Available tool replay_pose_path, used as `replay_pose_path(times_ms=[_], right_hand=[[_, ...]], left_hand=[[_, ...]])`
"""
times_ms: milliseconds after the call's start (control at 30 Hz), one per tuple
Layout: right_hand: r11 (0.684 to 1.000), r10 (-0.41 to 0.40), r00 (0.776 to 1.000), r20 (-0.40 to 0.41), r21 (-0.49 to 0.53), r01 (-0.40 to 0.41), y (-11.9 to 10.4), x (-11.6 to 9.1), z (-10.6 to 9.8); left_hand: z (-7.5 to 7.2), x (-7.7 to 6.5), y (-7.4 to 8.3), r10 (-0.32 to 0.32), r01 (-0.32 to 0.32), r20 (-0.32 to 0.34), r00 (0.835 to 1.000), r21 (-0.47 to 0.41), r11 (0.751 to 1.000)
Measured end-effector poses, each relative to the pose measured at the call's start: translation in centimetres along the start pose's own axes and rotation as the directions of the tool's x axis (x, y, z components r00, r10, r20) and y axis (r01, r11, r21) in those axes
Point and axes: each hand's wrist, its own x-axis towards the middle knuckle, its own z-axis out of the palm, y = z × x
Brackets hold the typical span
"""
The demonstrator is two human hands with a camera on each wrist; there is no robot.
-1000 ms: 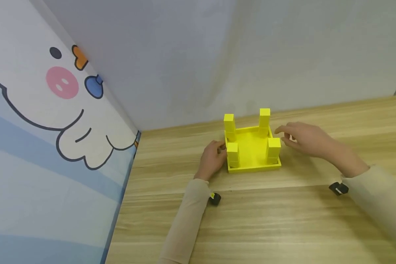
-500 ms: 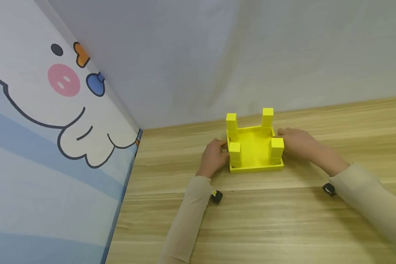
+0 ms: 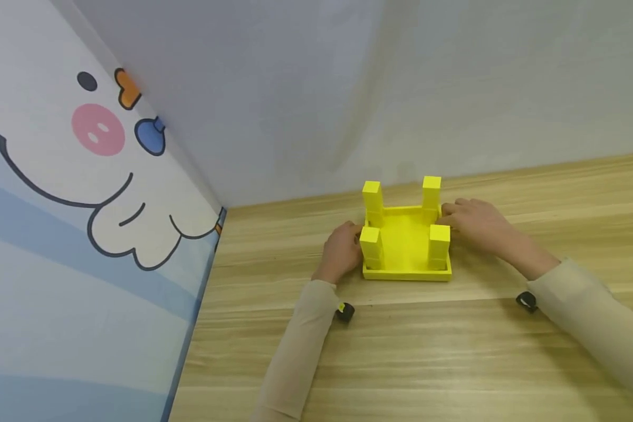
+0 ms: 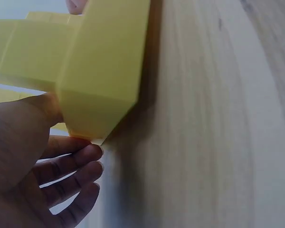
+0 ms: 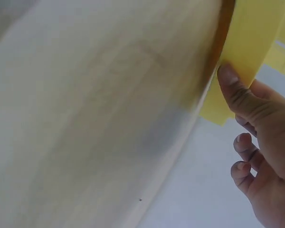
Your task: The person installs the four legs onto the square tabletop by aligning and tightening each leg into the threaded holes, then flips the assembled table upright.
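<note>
A yellow rectangular tray (image 3: 407, 275) with a low rim rests on the table, a square post (image 3: 372, 249) of stacked sections upright at each corner. My left hand (image 3: 341, 252) holds its left side. In the left wrist view, the thumb and index finger of that hand (image 4: 19, 142) pinch the tray's end (image 4: 104, 57), the other fingers loosely bent below. On the opposite side, my right hand (image 3: 480, 225) grips the tray near the far right post (image 3: 431, 193). The right wrist view has its thumb (image 5: 235, 88) pressed on the yellow side wall (image 5: 254, 38); the index finger is partly hidden behind.
The wood-grain table (image 3: 401, 363) extends in front and to both sides. A grey-white wall (image 3: 295, 105) rises close behind the tray. At the left stands a panel (image 3: 42, 264) with a cartoon print. Each wrist wears a small black device (image 3: 345, 312).
My right hand has come left from beside the tray and taken hold of its right side. The tray has turned slightly, its front right corner nearer me. My left hand stays at the left side.
</note>
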Motion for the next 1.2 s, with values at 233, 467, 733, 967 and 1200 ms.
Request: replay_pose_path(times_ms=[233,467,733,967,1200], right_hand=[[0.999,-0.013,0.999,-0.052,0.040,0.015,-0.1,-0.4,-1.5],[0.988,-0.148,0.967,-0.206,0.013,0.154,-0.3,-0.9,-1.9],[0.961,-0.235,0.901,-0.365,0.051,0.272,-0.8,-1.5,-2.6],[0.940,-0.250,0.874,-0.417,0.110,0.322,-1.2,-1.4,-4.1],[0.945,-0.214,0.881,-0.422,0.138,0.296,-1.3,-1.3,-4.9]], left_hand=[[-2.0,-0.2,0.1,0.009,-0.008,0.004,1.000,-0.101,0.995],[-3.7,-0.6,-0.2,0.117,-0.116,-0.004,0.993,-0.183,0.976],[-5.7,-0.6,-0.4,0.084,-0.072,0.021,0.996,-0.346,0.935],[-6.4,-0.7,-0.3,0.027,0.078,0.153,0.988,-0.639,0.765],[-6.7,-0.9,-1.0,0.090,0.113,0.235,0.968,-0.727,0.677]])
